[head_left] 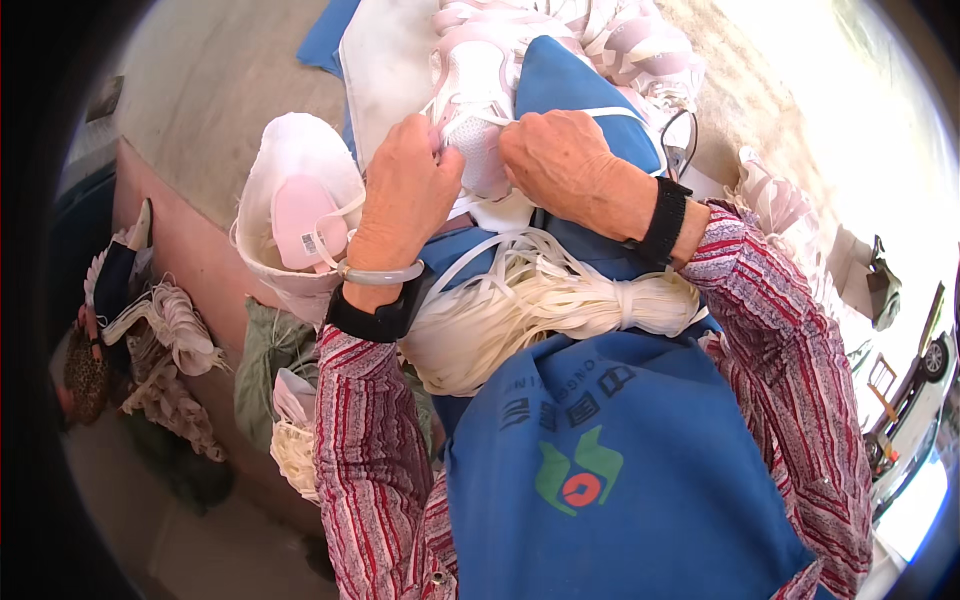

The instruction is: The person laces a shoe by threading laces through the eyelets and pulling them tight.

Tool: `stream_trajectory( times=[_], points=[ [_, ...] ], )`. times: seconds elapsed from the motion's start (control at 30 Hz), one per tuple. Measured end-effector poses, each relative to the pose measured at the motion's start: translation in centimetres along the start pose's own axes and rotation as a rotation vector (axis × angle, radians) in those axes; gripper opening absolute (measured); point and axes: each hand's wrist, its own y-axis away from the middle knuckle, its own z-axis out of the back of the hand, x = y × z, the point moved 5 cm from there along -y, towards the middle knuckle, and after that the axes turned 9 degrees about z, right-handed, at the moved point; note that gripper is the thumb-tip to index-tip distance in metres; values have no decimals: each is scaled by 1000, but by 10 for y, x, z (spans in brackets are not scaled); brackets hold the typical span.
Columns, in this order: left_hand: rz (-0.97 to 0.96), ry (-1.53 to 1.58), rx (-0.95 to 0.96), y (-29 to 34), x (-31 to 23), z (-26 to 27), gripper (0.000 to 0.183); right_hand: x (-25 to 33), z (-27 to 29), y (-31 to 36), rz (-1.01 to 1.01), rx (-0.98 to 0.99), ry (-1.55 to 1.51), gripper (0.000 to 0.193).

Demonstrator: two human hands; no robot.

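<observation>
A white and pale pink shoe upper (478,160) with a mesh front lies before me, toe toward me. Across it runs a white shoelace (470,118), pinched by both hands. My left hand (408,190) is closed at the upper's left edge, thumb and fingers drawn together. On the other side my right hand (565,165) is curled with its knuckles up; its fingertips are partly hidden. A thick bundle of cream-white laces (540,305) rests on my lap, over a blue apron (620,440).
Further pink and white shoe uppers (640,50) lie piled at the far side beside a blue cloth (565,85). Left of my hand sits a white rounded piece (285,150) holding a pink pad (305,220). More bundled uppers (180,325) are at the far left.
</observation>
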Motion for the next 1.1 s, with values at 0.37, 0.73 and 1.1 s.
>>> stream_trajectory(
  times=[0.37,0.73,1.1],
  points=[
    [-43,16,-181,-6,10,-2,18,-10,10,-8,-50,-178,-37,18],
    [128,509,-238,23,35,60,25,-37,11,7,23,-518,-200,14],
    [468,786,-747,144,157,223,22,-69,25,14,67,-103,-235,12]
  ],
)
